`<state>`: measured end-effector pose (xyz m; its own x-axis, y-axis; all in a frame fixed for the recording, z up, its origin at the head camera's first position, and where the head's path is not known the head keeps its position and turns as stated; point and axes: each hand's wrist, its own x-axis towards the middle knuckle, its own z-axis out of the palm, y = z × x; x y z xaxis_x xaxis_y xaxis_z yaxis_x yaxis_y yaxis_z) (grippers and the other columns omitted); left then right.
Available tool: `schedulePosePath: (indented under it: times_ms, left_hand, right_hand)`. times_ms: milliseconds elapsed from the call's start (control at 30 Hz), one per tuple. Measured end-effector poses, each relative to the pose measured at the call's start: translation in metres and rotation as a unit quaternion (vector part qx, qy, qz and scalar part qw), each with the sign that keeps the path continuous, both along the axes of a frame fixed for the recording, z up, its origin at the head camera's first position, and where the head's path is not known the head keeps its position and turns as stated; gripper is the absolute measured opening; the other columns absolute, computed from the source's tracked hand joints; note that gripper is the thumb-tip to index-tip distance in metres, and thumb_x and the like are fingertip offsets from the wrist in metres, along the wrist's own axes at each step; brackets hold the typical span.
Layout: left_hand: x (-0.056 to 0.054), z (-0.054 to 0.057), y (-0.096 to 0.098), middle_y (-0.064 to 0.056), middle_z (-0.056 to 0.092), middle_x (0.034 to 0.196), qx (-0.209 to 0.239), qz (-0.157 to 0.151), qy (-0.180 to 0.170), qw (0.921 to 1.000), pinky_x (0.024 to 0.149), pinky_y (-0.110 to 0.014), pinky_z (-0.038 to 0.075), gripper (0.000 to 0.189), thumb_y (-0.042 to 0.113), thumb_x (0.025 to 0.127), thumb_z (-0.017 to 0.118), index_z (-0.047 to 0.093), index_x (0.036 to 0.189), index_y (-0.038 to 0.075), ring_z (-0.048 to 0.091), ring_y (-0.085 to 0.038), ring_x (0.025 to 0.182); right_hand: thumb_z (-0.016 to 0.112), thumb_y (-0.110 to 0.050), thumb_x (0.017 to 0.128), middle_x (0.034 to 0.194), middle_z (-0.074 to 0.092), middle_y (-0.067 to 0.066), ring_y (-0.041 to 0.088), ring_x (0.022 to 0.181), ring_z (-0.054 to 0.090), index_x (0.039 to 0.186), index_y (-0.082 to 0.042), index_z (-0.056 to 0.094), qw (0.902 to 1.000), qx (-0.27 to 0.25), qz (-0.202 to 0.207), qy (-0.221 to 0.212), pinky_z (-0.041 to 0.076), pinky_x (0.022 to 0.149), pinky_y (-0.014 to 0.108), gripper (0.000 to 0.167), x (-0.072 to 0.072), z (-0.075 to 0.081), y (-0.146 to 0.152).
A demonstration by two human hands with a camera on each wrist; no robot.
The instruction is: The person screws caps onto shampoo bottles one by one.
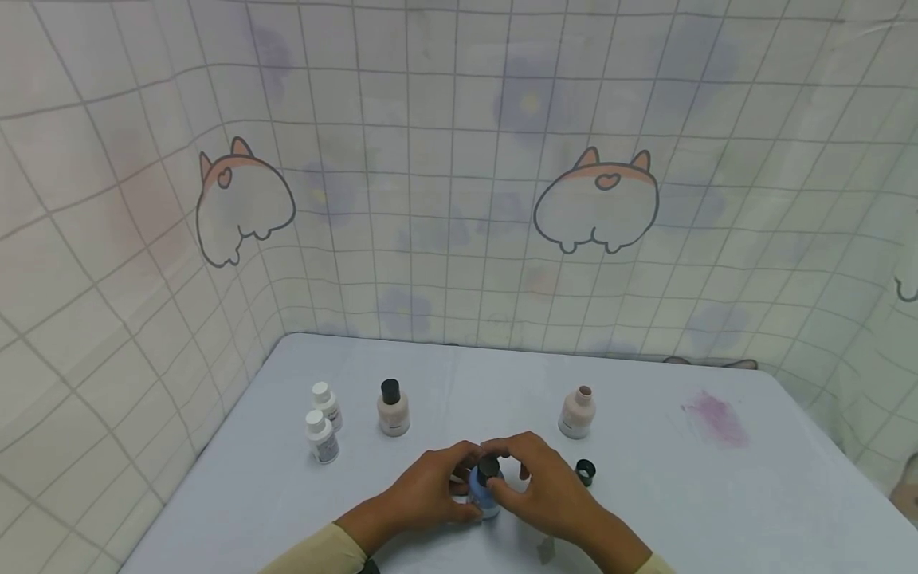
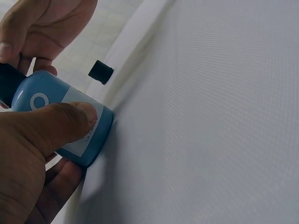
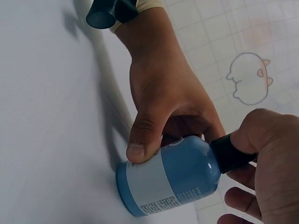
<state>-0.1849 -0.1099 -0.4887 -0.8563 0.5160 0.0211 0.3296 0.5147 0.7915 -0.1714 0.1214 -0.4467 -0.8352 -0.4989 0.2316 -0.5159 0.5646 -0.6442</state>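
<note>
A blue bottle [image 1: 484,496] with a pale label stands on the table between both hands. My left hand [image 1: 428,492] grips its body, thumb across the label in the left wrist view. On its neck sits a black cap [image 3: 229,153], pinched between thumb and fingers of my right hand [image 1: 539,486]. Just right of that hand lies a loose black cap [image 1: 585,472], its hollow showing. Behind it stands an uncapped pale pink bottle [image 1: 577,413].
Left of the hands stand a pale pink bottle [image 1: 393,411] with a black cap and two small white bottles [image 1: 322,437]. A pink stain [image 1: 717,418] marks the white table [image 1: 774,494] at right. Patterned cloth [image 1: 430,159] hangs behind.
</note>
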Motion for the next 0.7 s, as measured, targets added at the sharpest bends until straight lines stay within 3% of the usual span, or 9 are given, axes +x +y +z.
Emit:
schedulePosePath:
  times_ms: [100, 267, 500, 700]
  left_hand:
    - [0.0002, 0.0003, -0.0002, 0.007, 0.065, 0.125, 0.003, -0.001, -0.002, 1.0, 0.085, -0.014, 0.055, 0.069, 0.022, 0.077, 0.094, 0.057, 0.135, 0.021, 0.064, -0.002, 0.106]
    - [0.0009, 0.001, 0.0001, 0.008, 0.066, 0.123, 0.011, -0.001, -0.006, 0.9999, 0.085, -0.014, 0.054, 0.067, 0.02, 0.076, 0.094, 0.057, 0.133, 0.02, 0.064, -0.002, 0.106]
    - [0.001, 0.0016, -0.0001, 0.008, 0.066, 0.123, -0.004, 0.004, 0.0, 1.0, 0.085, -0.014, 0.055, 0.068, 0.022, 0.076, 0.094, 0.057, 0.133, 0.021, 0.064, -0.002, 0.105]
    - [0.0007, 0.0015, 0.0001, 0.008, 0.066, 0.122, 0.001, 0.002, -0.003, 1.0, 0.085, -0.014, 0.055, 0.068, 0.021, 0.076, 0.094, 0.057, 0.133, 0.021, 0.064, -0.002, 0.104]
  right_hand:
    - [0.077, -0.022, 0.092, 0.117, 0.061, -0.014, 0.011, 0.096, 0.056, 0.127, -0.023, 0.066, 1.0, -0.002, 0.005, 0.001, 0.054, 0.076, 0.028, 0.037, 0.0003, -0.0006, -0.0005]
    - [0.078, -0.032, 0.092, 0.111, 0.062, -0.014, 0.013, 0.101, 0.059, 0.12, -0.021, 0.065, 0.9999, 0.006, -0.015, -0.001, 0.054, 0.079, 0.028, 0.033, 0.0004, -0.0002, -0.002]
    - [0.077, -0.024, 0.092, 0.118, 0.061, -0.015, 0.01, 0.095, 0.055, 0.131, -0.024, 0.065, 1.0, 0.001, 0.005, 0.008, 0.054, 0.076, 0.026, 0.041, -0.0003, 0.0008, -0.001]
    - [0.077, -0.027, 0.093, 0.116, 0.061, -0.015, 0.011, 0.098, 0.057, 0.124, -0.024, 0.066, 1.0, 0.005, 0.002, 0.003, 0.054, 0.078, 0.028, 0.033, -0.0008, -0.0008, -0.0016]
